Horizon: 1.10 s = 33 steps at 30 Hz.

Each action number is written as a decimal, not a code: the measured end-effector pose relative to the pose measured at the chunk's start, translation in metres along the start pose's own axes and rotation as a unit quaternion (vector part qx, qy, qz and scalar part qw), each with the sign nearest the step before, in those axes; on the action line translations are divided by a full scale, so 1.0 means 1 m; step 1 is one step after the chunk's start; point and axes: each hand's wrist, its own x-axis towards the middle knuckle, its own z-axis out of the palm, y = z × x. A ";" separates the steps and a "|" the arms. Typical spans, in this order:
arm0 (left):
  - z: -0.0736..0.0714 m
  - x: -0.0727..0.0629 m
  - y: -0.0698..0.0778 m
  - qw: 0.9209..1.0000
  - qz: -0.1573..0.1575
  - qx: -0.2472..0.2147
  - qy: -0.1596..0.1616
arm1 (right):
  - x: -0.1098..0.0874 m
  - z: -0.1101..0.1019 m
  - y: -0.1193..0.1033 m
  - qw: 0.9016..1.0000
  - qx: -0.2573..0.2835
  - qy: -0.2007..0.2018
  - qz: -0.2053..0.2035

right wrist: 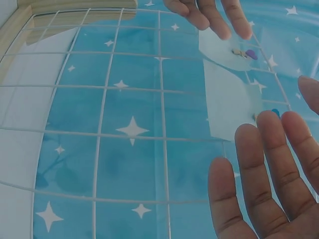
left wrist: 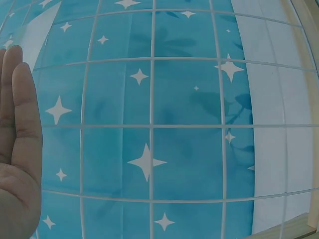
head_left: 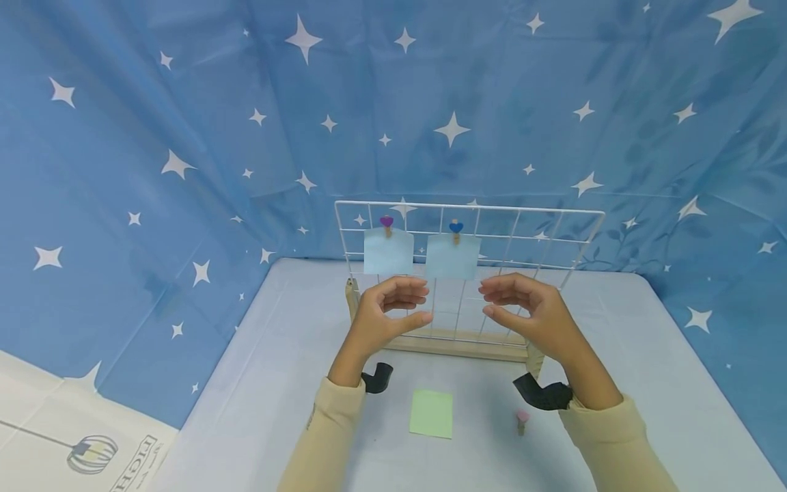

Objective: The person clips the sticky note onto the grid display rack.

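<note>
Both hands hover before a white wire grid (head_left: 510, 236) that stands in a wooden base (head_left: 455, 345). My left hand (head_left: 393, 311) holds nothing, its fingers loosely bent below a pale blue note (head_left: 389, 256). A clothespin with a purple heart (head_left: 387, 222) fixes that note to the grid. Facing it, my right hand (head_left: 525, 307) is likewise bare, just below and right of a second pale blue note (head_left: 453, 261), pinned by a blue-heart clothespin (head_left: 456, 227). In the right wrist view, the fingers (right wrist: 259, 174) spread in front of the grid.
On the white table (head_left: 289, 383) lie a light green sticky note (head_left: 431, 413) and, right of it, a clothespin with a pink top (head_left: 522, 420). Black straps (head_left: 544, 393) sit at both wrists. A blue star-patterned curtain (head_left: 203, 123) hangs behind and at the sides.
</note>
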 end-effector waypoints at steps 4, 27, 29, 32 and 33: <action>0.001 -0.004 -0.003 1.000 -0.001 0.005 0.000 | -0.005 -0.002 0.004 1.000 0.008 0.004 -0.006; 0.005 -0.023 -0.010 1.000 -0.015 0.015 0.006 | -0.032 -0.012 0.017 1.000 0.020 0.022 0.007; 0.005 -0.025 -0.010 1.000 -0.019 0.016 0.006 | -0.035 -0.013 0.019 0.999 0.024 0.025 0.011; 0.005 -0.028 -0.012 1.000 -0.025 0.013 0.008 | -0.040 -0.013 0.022 0.999 0.030 0.030 0.016; 0.006 -0.028 -0.012 1.000 -0.025 0.013 0.009 | -0.041 -0.013 0.023 0.999 0.033 0.031 0.017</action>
